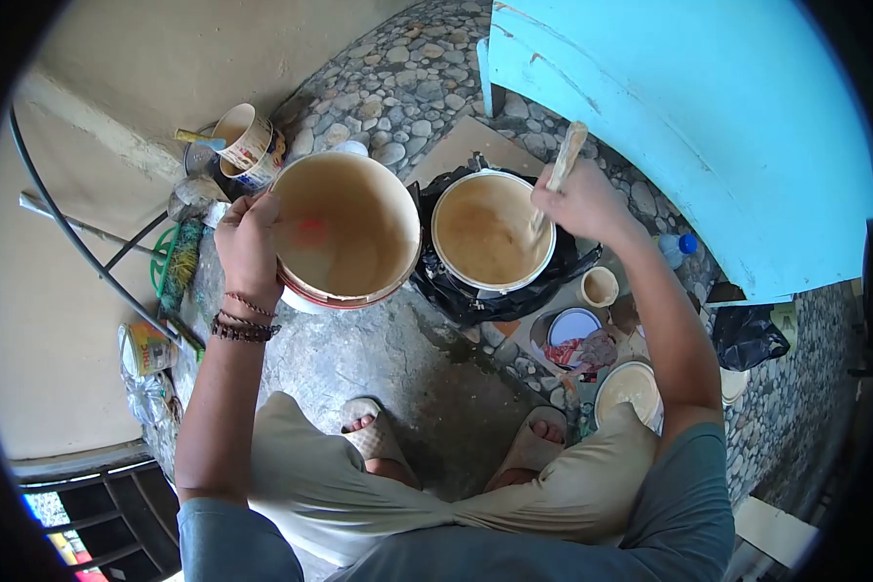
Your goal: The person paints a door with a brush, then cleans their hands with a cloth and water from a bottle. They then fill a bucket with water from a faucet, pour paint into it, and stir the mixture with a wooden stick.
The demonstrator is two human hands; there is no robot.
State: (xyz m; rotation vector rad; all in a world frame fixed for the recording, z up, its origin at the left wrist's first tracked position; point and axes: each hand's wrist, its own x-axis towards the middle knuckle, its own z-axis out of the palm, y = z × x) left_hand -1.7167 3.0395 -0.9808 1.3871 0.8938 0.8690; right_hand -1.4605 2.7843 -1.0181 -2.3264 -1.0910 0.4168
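Observation:
My left hand [249,236] is closed on the left rim of a large bucket [398,233], which is tilted so that its beige-stained inside faces me. Right of it, a smaller white bucket [493,288] with tan liquid in it stands upright on black plastic [500,310]. My right hand [580,202] grips a pale wooden stick [569,153], whose lower end reaches inside the smaller bucket at its right wall. The fingertips of my left hand are partly hidden at the rim.
Stacked paint tubs [252,141] with a brush stand behind at the left. A light blue panel [689,126] fills the upper right. Near my right forearm are a small cup [599,287], a rag [592,351], a round lid [628,388] and a bottle [676,248].

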